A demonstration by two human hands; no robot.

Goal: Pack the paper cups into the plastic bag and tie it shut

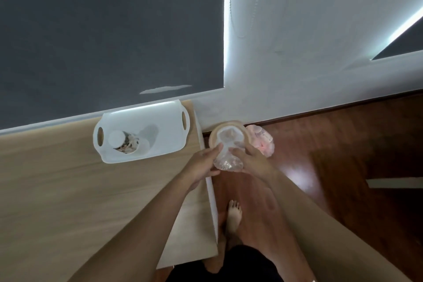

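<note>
A clear plastic bag (pixel 227 162) hangs between both my hands, just past the right edge of the wooden table (pixel 57 190). My left hand (pixel 202 165) grips its left side and my right hand (pixel 251 159) grips its right side. What the bag contains is unclear through the crumpled film. On the table a white tray (pixel 164 126) holds paper cups (pixel 124 142) lying on their sides, one with a dark pattern.
A beige round bin (pixel 214 138) lined with white plastic stands on the floor under the bag. A pinkish filled bag (pixel 263 139) lies beside it near the wall. My bare legs and a foot (pixel 234 215) are on the dark wooden floor.
</note>
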